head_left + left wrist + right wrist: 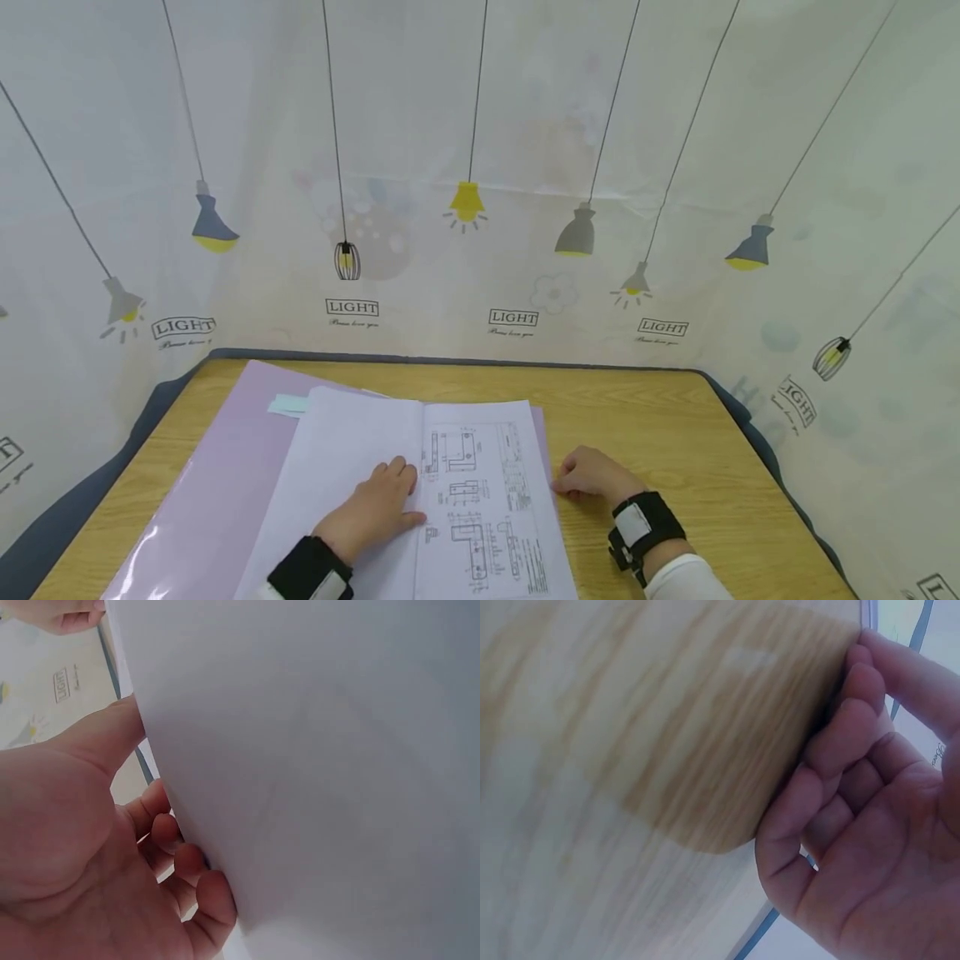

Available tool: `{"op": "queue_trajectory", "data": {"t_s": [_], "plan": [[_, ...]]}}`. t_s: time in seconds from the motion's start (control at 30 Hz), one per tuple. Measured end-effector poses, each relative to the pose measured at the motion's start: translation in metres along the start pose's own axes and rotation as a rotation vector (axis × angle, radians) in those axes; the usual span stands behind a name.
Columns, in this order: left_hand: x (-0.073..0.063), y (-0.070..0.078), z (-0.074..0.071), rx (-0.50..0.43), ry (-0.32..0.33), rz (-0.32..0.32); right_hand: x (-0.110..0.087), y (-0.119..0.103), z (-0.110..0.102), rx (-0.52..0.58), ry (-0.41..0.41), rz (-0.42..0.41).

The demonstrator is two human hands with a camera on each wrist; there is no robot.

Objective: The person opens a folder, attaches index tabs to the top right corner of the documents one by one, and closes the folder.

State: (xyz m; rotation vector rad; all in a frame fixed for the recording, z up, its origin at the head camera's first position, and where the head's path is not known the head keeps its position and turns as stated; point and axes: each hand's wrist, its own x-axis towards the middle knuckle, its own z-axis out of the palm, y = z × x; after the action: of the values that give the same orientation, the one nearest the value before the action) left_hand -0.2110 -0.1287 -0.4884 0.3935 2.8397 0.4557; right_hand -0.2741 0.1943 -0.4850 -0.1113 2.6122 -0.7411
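An open stapled-looking booklet lies on the table, with a blank left page and a right page printed with technical drawings. My left hand rests on the blank page beside the fold; its fingers touch the white paper in the left wrist view. At the right page's outer edge is my right hand, its fingers bent and its thumb and forefinger meeting at that edge. Close up, the right hand has its other fingers curled against the wood; what lies between the fingertips is mostly hidden.
Beneath the booklet lies a glossy lavender folder, reaching out to the left. A pale green tab sticks out at the booklet's upper left. The wooden table ends at a dark edge in front of a lamp-printed curtain.
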Motion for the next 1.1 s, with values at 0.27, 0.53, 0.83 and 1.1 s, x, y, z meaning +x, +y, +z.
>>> {"op": "queue_trajectory", "data": {"t_s": [0.27,0.53,0.83,1.1], "plan": [[-0.003,0.002,0.000,-0.049,-0.001,0.007,-0.003,0.003,0.008,-0.006,0.026,-0.012],[-0.001,0.004,0.002,-0.036,-0.016,-0.019,-0.011,0.000,0.014,-0.014,0.086,-0.043],[0.001,0.004,0.001,-0.038,-0.009,-0.026,-0.038,-0.031,0.025,0.045,-0.002,-0.210],[0.000,0.003,0.000,-0.037,0.002,-0.011,-0.085,-0.076,0.056,-0.087,-0.187,-0.385]]}}
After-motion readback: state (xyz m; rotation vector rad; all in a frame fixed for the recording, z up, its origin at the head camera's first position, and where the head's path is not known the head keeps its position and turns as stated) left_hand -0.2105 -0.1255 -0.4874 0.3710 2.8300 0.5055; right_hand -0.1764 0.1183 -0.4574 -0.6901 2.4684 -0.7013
